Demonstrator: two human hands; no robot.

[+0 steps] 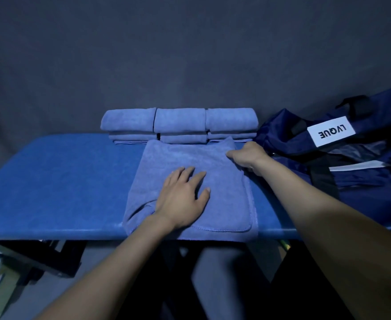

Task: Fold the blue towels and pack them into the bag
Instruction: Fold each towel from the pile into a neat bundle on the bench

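Towel (pixel 190 158), blue, half-folded, lies flat on the blue table (pixel 63 181) at the near edge, its hem overhanging slightly toward the person. Left hand (pixel 183 197) rests palm-down on the near-middle of it, fingers straight and spread, pressing, not gripping. Right hand (pixel 247 157) sits at the far right edge of the towel, fingers curled at the border; looks like a pinch on the upper layer, though the fingertips are hidden under the hand.

So the cloth lies under the left palm and runs up and right to the pinched edge; most of it is between the two hands.

Folded towels (pixel 179 124) stand stacked in a row at the back, just beyond the working one, touching or nearly so. Dark blue bag (pixel 328 162) lies to the right, mouth open, close beside the right wrist.

Risks, as judged:
- Only one layer caught in the pinch; the fold would split and come out crooked.
- Left corner already rumpled near the wrist; pressing over it would set a crease.
- Near hem overhangs; a pull toward the body could drag the towel off the table.
- A wide sweep of the right arm could knock the back row or snag the bag.
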